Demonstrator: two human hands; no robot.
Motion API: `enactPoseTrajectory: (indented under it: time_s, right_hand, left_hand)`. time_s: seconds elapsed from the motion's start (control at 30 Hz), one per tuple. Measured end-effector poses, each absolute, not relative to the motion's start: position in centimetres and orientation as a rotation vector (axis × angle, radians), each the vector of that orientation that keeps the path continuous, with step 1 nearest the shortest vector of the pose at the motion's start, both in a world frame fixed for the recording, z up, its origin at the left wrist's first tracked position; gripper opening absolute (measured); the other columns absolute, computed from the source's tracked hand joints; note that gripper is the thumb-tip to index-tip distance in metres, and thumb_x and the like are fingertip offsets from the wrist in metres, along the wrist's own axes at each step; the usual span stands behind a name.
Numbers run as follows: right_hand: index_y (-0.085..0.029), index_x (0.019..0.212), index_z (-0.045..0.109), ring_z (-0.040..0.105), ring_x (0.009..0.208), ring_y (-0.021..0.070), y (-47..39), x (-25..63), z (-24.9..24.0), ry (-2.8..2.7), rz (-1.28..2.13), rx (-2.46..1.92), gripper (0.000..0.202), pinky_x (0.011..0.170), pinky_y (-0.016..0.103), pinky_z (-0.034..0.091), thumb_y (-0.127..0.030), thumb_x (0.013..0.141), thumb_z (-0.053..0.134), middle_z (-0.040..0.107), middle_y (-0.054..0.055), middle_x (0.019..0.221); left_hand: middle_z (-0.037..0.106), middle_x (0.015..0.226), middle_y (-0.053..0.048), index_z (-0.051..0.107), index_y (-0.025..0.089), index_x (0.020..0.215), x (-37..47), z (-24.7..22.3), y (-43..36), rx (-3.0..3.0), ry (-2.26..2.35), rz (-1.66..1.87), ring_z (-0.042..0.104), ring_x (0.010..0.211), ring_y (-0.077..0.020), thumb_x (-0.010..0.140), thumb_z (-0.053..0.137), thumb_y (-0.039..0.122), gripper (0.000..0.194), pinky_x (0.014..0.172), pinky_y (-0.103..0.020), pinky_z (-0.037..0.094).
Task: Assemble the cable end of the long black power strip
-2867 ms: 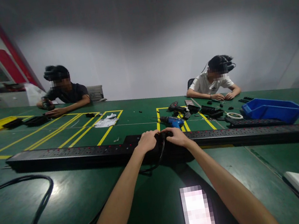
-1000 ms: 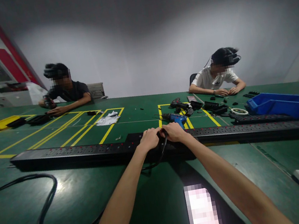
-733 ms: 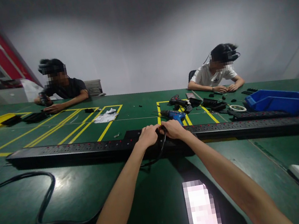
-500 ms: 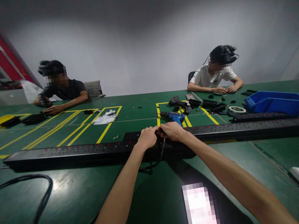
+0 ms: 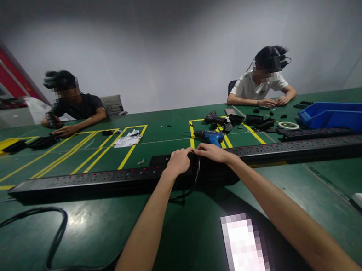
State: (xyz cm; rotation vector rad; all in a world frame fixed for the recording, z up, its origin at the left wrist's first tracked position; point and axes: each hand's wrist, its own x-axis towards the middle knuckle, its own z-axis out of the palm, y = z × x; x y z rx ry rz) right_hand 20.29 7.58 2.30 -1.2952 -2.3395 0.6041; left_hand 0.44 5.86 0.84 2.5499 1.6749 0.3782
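A long black power strip [image 5: 80,183], lined with outlets and small red parts, lies across the table in front of me. My left hand [image 5: 180,161] is closed over its middle, fingertips bent together. Right beside it, my right hand [image 5: 212,152] is closed too, its fingertips meeting the left ones. A thin black cable [image 5: 199,174] curves up to where the fingertips meet. What the fingers pinch there is hidden. Just beyond my right hand lies a blue drill [image 5: 212,137].
A thick black cord [image 5: 57,237] winds over the green table at left. Beyond are a second drill [image 5: 215,118], white gloves [image 5: 128,139], a roll of tape [image 5: 288,126] and a blue bin [image 5: 342,115]. Two people sit opposite. A blurred-out bright phone-like object [image 5: 246,250] lies near me.
My view has shifted slightly, and the power strip sits a little higher in it. Both hands stay at the strip's middle, the right fingers somewhat flatter.
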Motion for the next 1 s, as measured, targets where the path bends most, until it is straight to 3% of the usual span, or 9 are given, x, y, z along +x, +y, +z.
enactPoseTrajectory:
  time_s: [0.23,0.37,0.47,0.57,0.73,1.0]
  right_hand:
    - [-0.019,0.107,0.061,0.062,0.085,0.0191,6.8,20.2,2.9,-2.401,0.579,-1.270,0.036,0.073,0.026,0.043,-0.051,0.094,0.052,0.068,0.005,0.095]
    - [-0.019,0.109,0.061,0.061,0.090,0.0177,7.1,20.8,2.7,-2.405,0.604,-1.189,0.027,0.077,0.026,0.043,-0.035,0.097,0.043,0.067,0.004,0.099]
    - [-0.017,0.112,0.060,0.060,0.082,0.0177,7.5,21.1,2.6,-2.481,0.489,-1.224,0.029,0.071,0.025,0.042,-0.028,0.086,0.055,0.067,0.003,0.093]
    - [-0.015,0.111,0.060,0.060,0.077,0.0192,7.6,20.8,2.9,-2.585,0.253,-1.259,0.038,0.066,0.025,0.040,-0.035,0.079,0.065,0.067,0.006,0.090]
    - [-0.017,0.107,0.061,0.065,0.083,0.0262,7.0,19.1,3.4,-2.636,-0.130,-1.357,0.042,0.069,0.030,0.041,-0.054,0.089,0.053,0.070,0.014,0.094]
    - [-0.017,0.108,0.063,0.067,0.090,0.0298,7.1,17.7,3.5,-2.709,-0.310,-1.438,0.035,0.076,0.033,0.045,-0.044,0.094,0.045,0.070,0.018,0.101]
  left_hand:
    - [0.064,0.124,-0.008,0.051,0.029,0.138,0.5,0.7,6.2,2.523,1.678,0.374,0.057,0.115,-0.0264,0.089,0.039,0.012,0.053,0.100,-0.041,0.040]
    - [0.066,0.122,-0.007,0.054,0.030,0.134,0.4,0.7,6.0,2.538,1.659,0.416,0.058,0.113,-0.0254,0.088,0.038,0.010,0.053,0.100,-0.040,0.040]
    - [0.066,0.122,-0.006,0.057,0.031,0.130,0.4,0.7,6.0,2.536,1.658,0.439,0.059,0.113,-0.0249,0.087,0.039,0.010,0.052,0.100,-0.039,0.041]
    - [0.066,0.122,-0.007,0.056,0.030,0.130,0.4,0.7,6.1,2.531,1.668,0.420,0.059,0.113,-0.0254,0.086,0.041,0.011,0.051,0.100,-0.039,0.042]
    - [0.066,0.119,-0.010,0.055,0.028,0.132,0.5,0.8,6.1,2.529,1.700,0.398,0.060,0.112,-0.0265,0.087,0.040,0.012,0.050,0.099,-0.040,0.042]
    - [0.067,0.116,-0.009,0.055,0.028,0.133,0.5,0.9,5.9,2.555,1.704,0.392,0.060,0.110,-0.0264,0.087,0.038,0.011,0.051,0.096,-0.039,0.043]
